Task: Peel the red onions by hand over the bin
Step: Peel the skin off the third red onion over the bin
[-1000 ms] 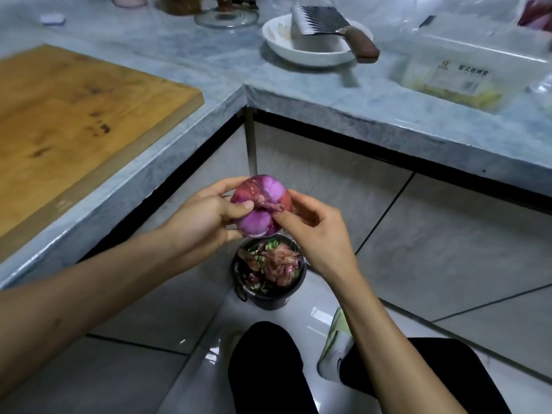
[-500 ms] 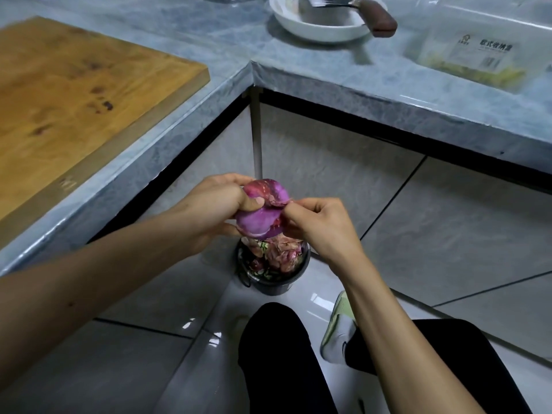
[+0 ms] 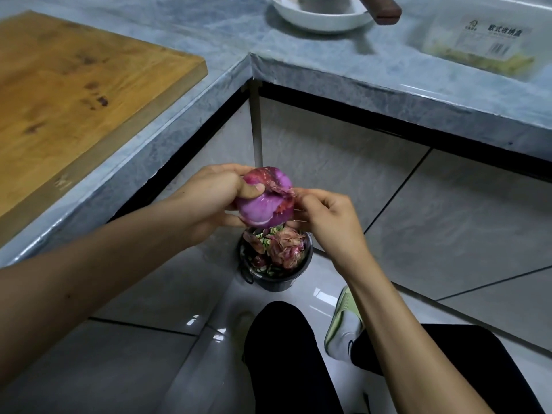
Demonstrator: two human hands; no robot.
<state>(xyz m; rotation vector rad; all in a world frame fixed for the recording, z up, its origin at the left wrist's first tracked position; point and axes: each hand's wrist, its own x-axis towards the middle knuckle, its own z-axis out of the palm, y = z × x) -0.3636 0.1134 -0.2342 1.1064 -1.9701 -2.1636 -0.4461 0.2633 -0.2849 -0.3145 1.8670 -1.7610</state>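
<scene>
A red onion [image 3: 264, 200] is gripped in the left hand [image 3: 213, 201], the thumb curled over its upper face and the other fingers wrapped behind it, mostly hidden by the bulb. A loose strip of papery skin [image 3: 283, 189] at the onion's right side is pinched by the curled fingers of the right hand [image 3: 327, 218]; the fingertips themselves are hard to make out behind the skin and the bulb's edge. The onion is held in the air directly above a small dark bin [image 3: 276, 279] standing on the tiled floor [image 3: 448, 219]. The bin's upper rim is partly covered by the onion and the right hand; pinkish peelings [image 3: 286, 248] and green scraps are seen inside it.

Both forearms are extended forward from the lower corners, the wrists turned inward toward each other. Dark trouser legs [image 3: 280, 354] and a pale green shoe [image 3: 342, 327] are seen below the bin.

A wooden cutting board [image 3: 74, 85] lies on the grey marbled counter [image 3: 358, 70] at left. At the top edge, a white bowl [image 3: 319, 17], a brown handle [image 3: 383, 8] resting across it and a labelled clear package [image 3: 484, 46] are cut off by the frame.
</scene>
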